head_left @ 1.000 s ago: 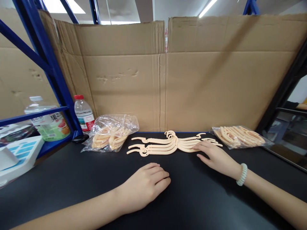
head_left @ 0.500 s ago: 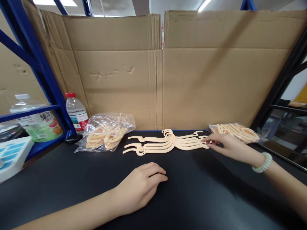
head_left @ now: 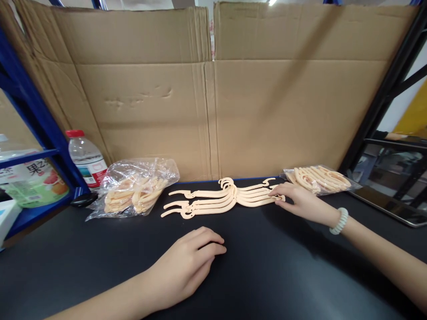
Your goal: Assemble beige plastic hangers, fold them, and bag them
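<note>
Several beige plastic folding clothes hangers (head_left: pixel 213 205) lie overlapped in a row on the black table, their arms spread left and right and their hooks bunched at the top middle. My right hand (head_left: pixel 298 202) reaches in from the right, a pale bead bracelet (head_left: pixel 339 221) on its wrist. Its thumb and fingers close around the right arm ends of the hangers, partly covering them. Nearer to me, my left hand (head_left: pixel 191 260) rests on the table in front of the hangers. Its fingers are loosely bent and a little apart, with nothing in them.
Clear plastic bags of beige hangers lie at the left (head_left: pixel 133 191) and right (head_left: pixel 318 178). A red-capped bottle (head_left: pixel 87 160) and a larger juice bottle (head_left: pixel 35 182) stand left, by a blue metal frame (head_left: pixel 36 111). A cardboard wall (head_left: pixel 150 102) closes off the back.
The whole view has shifted and tilted slightly downward. My right hand has moved slightly inward over the hangers' right ends. My left hand stays resting on the table.
</note>
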The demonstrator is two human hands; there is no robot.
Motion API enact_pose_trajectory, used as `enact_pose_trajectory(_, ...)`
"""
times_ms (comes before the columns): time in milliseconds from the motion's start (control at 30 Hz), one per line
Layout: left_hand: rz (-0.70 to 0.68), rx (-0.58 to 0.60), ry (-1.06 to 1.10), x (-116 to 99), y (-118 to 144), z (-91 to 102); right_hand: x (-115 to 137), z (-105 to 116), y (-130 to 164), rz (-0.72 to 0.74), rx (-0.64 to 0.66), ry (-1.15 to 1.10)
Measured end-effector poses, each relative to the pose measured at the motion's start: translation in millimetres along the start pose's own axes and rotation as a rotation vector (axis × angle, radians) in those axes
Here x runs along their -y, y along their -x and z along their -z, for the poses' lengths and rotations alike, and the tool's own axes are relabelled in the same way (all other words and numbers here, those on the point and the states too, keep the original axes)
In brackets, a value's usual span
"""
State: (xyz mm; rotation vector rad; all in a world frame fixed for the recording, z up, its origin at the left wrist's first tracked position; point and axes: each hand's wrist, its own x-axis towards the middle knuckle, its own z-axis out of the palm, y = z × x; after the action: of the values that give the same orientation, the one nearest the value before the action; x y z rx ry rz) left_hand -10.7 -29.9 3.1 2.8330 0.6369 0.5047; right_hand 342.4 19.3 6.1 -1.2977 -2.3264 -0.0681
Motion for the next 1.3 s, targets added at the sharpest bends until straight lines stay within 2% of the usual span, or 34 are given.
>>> enact_pose_trajectory(333, 0.013, 0.012, -0.001, -3.0, -1.5, 3.6, 3.8, -26.3, -0.5, 0.062, -0.068, 0.016)
enact_pose_trajectory(533, 0.011, 0.0, 0.012, -2.4, 0.1, 2.9, 6.0, -27.3, -2.5, 0.07, -0.054, 0.035)
enact_pose_trajectory(800, 0.042, -0.008, 0.094, -4.5, -0.7, 4.5, 7.5, -32.0, -4.2, 0.033, 0.001, -0.074)
enact_pose_trajectory(1067, 0.337, -0.166, 0.323, -8.4, 2.5, -5.7, 17.0, -27.4, -5.8, 0.005, 0.006, -0.116)
enact_pose_trajectory(1300, 0.504, -0.319, 0.744, 7.6, -1.4, -9.5, 23.2, -20.6, -4.1, -0.072, 0.031, -0.221)
